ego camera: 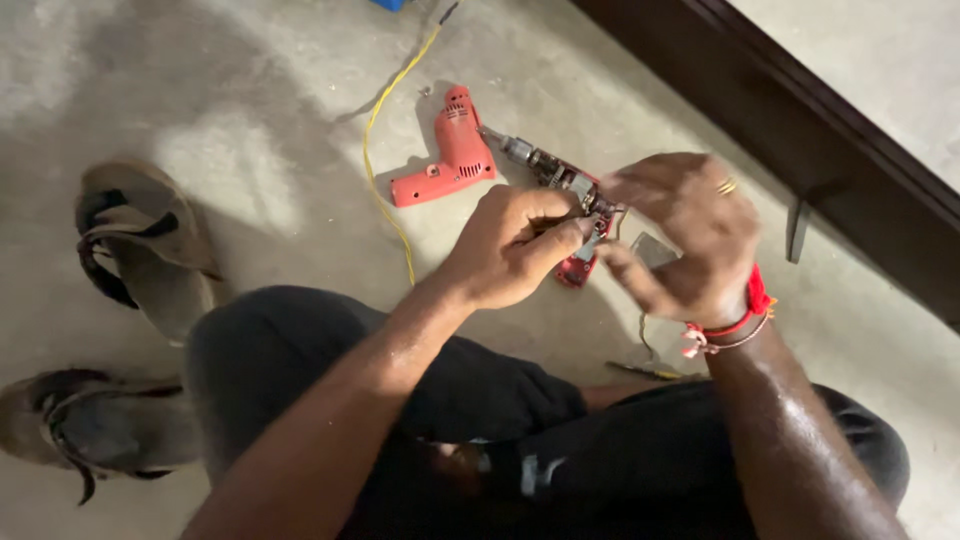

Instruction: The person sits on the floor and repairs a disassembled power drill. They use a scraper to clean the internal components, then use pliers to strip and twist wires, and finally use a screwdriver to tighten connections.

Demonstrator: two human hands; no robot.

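A red drill housing half (452,156) lies on the concrete floor, with the drill's metal motor and chuck assembly (533,162) stretching out beside it. My left hand (512,243) and my right hand (680,236) meet over the other red housing piece (577,268). Both pinch a small metal part (598,212) at the end of the motor assembly. My right hand wears a ring and a red wrist thread.
A yellow wire (385,150) runs across the floor past the drill. Two worn sandals (140,240) (95,425) lie at the left. A dark wooden furniture frame (820,140) crosses the upper right. My legs in dark trousers (300,350) are folded below.
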